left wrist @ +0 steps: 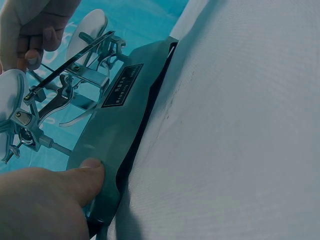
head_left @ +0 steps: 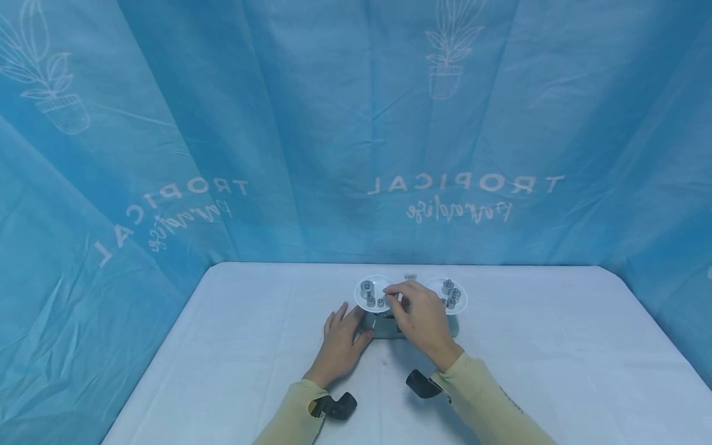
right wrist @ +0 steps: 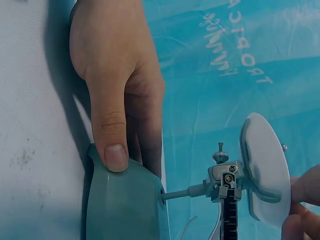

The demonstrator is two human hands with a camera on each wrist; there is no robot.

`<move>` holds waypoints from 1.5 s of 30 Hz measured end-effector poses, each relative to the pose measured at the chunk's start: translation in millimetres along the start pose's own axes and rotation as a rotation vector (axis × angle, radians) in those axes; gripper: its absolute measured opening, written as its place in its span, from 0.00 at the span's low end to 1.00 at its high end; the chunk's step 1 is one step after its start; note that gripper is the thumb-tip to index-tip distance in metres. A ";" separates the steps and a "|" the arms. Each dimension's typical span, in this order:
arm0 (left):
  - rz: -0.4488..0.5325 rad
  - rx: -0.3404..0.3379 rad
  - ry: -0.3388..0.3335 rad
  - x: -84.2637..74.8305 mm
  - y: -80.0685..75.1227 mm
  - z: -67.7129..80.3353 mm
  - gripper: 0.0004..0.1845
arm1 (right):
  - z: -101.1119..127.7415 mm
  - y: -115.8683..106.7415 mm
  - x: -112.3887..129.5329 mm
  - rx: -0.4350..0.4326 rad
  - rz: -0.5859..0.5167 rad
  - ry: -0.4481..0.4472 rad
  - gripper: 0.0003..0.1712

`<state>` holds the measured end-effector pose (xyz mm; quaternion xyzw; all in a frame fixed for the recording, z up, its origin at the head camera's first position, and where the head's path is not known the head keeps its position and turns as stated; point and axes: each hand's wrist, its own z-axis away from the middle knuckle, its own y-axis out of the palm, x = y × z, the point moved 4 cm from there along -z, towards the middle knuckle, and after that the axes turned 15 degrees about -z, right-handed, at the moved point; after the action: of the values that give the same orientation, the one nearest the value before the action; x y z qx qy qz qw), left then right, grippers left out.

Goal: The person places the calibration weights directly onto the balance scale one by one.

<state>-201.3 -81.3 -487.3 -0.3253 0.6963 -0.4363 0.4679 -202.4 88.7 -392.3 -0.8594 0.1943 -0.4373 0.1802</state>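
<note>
1. we read "tropical" on the blue backdrop; the scale's nameplate is illegible.
2. our left hand lies flat, thumb pressing the balance scale mid-table.
3. our right hand pinches a small weight over the left pan.

A white cloth covers the desk, lightly creased, with a few small dark specks near its middle. Behind and to both sides hangs a blue curtain that closes off the space. White print on the curtain reads "TROPICAL" with a line of script below, and the same wording slants across the left panel. Outlines of potted plants are drawn near the curtain's top edge.
</note>
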 end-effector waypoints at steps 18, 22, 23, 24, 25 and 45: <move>0.000 0.001 0.007 0.9 1.2 1.2 0.32 | 0.3 -1.8 1.5 -0.004 -0.008 0.000 0.06; 0.001 0.008 -0.001 1.1 1.5 1.6 0.32 | 0.9 -3.3 1.5 -0.002 -0.004 0.007 0.06; 0.002 0.009 -0.002 1.1 1.6 1.7 0.32 | 1.3 -3.6 1.4 0.000 -0.003 0.011 0.06; 0.001 0.009 -0.002 1.2 1.6 1.8 0.32 | 1.7 -3.9 1.4 0.002 -0.002 0.016 0.06; 0.001 0.009 -0.002 1.2 1.6 1.9 0.32 | 2.1 -4.2 1.3 0.003 -0.002 0.021 0.06; 0.008 0.012 0.003 1.3 1.6 -0.2 0.33 | 10.9 -21.9 -4.3 -0.022 -0.012 0.008 0.06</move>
<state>-202.0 -81.8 -489.2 -0.3189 0.6958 -0.4390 0.4705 -191.9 111.2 -390.8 -0.8607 0.1948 -0.4397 0.1671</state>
